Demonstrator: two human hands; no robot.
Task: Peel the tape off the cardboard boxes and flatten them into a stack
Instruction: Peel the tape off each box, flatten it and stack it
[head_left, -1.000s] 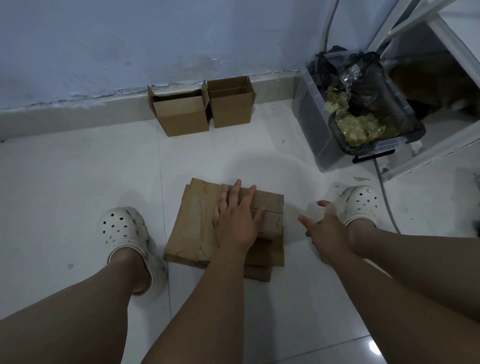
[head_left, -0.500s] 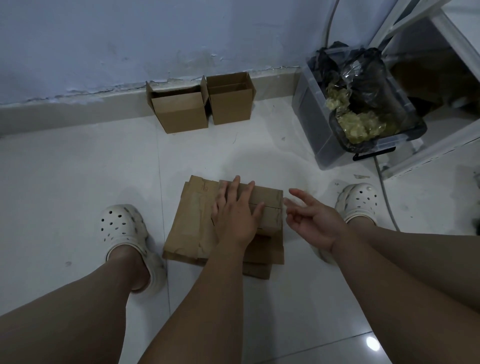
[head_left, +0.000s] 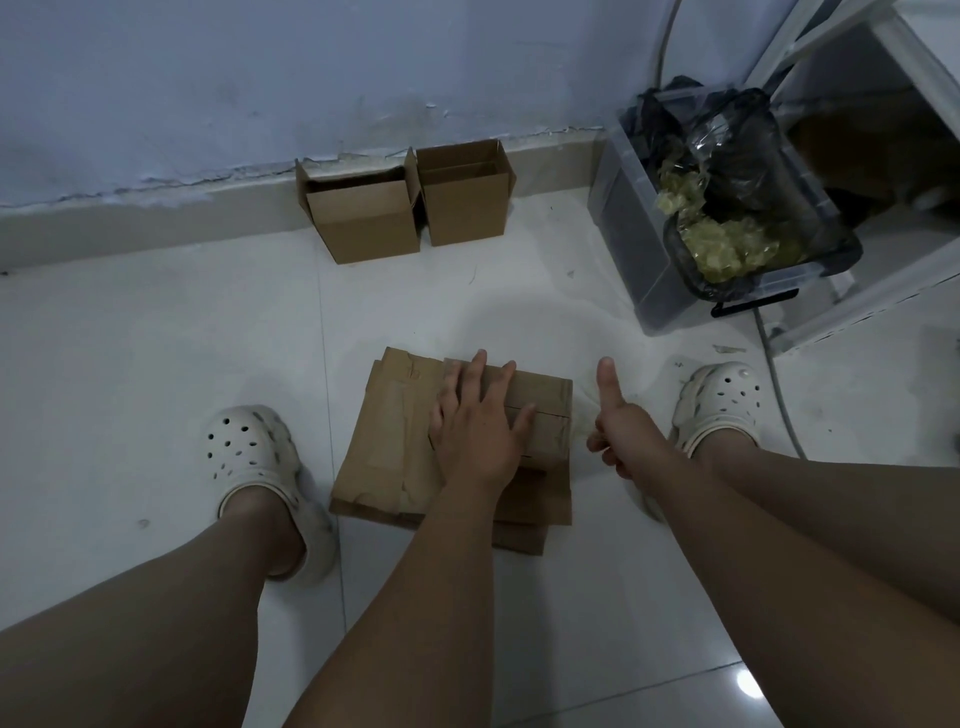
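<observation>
A stack of flattened boxes (head_left: 387, 467) is pressed to the floor (head_left: 156, 338) by the flat-fingered left hand (head_left: 475, 434), the right hand (head_left: 621, 439) is curled empty with thumb raised, and two upright boxes (head_left: 363, 228) by the wall (head_left: 260, 78) are left to be flattened.

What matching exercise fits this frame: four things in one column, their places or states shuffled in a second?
Column one:
1. left hand
2. right hand
3. open boxes
4. clear bin

Column two:
A. standing by the wall
B. fingers curled, thumb raised, holding nothing
C. lying flat on the flattened stack
D. lined with a black bag

Pairs: 1-C, 2-B, 3-A, 4-D.
</observation>
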